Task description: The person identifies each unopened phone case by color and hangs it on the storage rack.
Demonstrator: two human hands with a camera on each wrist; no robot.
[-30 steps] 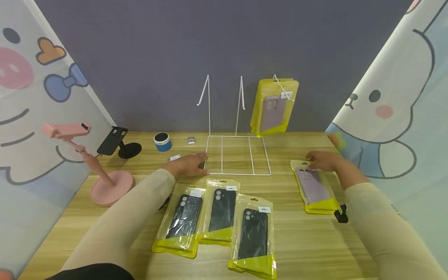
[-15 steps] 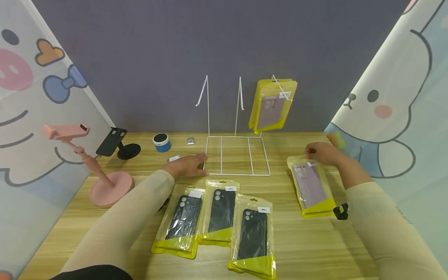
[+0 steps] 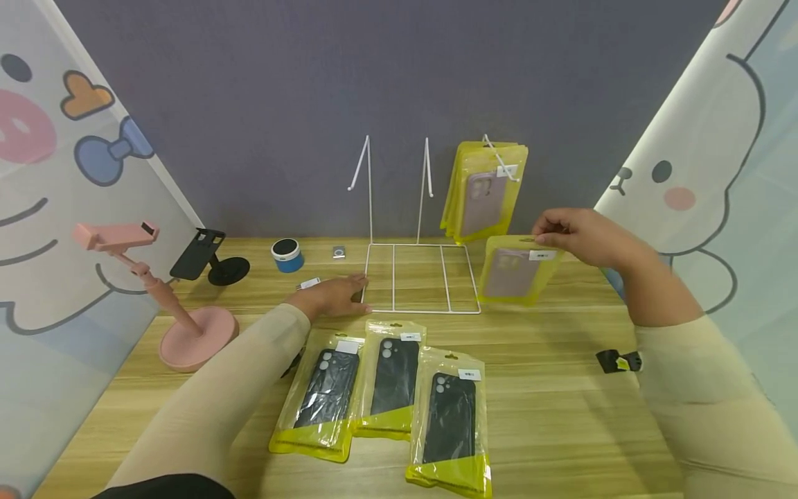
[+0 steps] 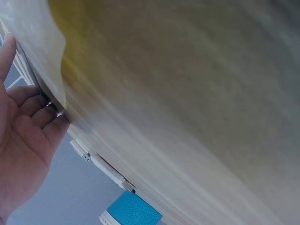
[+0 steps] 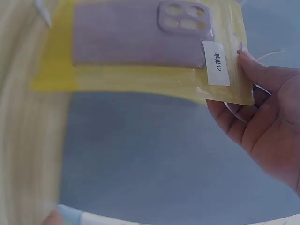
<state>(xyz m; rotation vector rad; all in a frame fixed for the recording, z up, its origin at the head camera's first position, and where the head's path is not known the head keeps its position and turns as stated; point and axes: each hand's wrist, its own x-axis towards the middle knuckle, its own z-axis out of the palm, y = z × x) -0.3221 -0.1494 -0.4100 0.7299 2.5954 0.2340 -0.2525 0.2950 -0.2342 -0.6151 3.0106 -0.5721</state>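
Observation:
My right hand (image 3: 582,235) pinches the top edge of a yellow-edged clear bag with a lilac phone case (image 3: 512,272) inside, held up right of the white wire rack (image 3: 419,312). In the right wrist view, thumb and fingers grip the bag beside the white label (image 5: 216,63). My left hand (image 3: 333,296) rests on the table at the rack's left base bar, holding nothing; its fingers (image 4: 56,129) are relaxed. More bagged lilac cases (image 3: 483,201) hang on the rack's right hook. Three bagged black phone cases (image 3: 327,388) lie in front.
A pink phone stand (image 3: 199,339) and a black phone stand (image 3: 229,271) are at the left. Behind my left hand are a blue-and-white round container (image 3: 287,256), a small grey item (image 3: 339,252) and a white USB stick (image 3: 308,283). The rack's left hook (image 3: 358,165) and middle hook (image 3: 428,170) are bare.
My right hand has lifted the bagged lilac phone case off the table at the right and moved it up and left toward the rack. My left hand stays in place.

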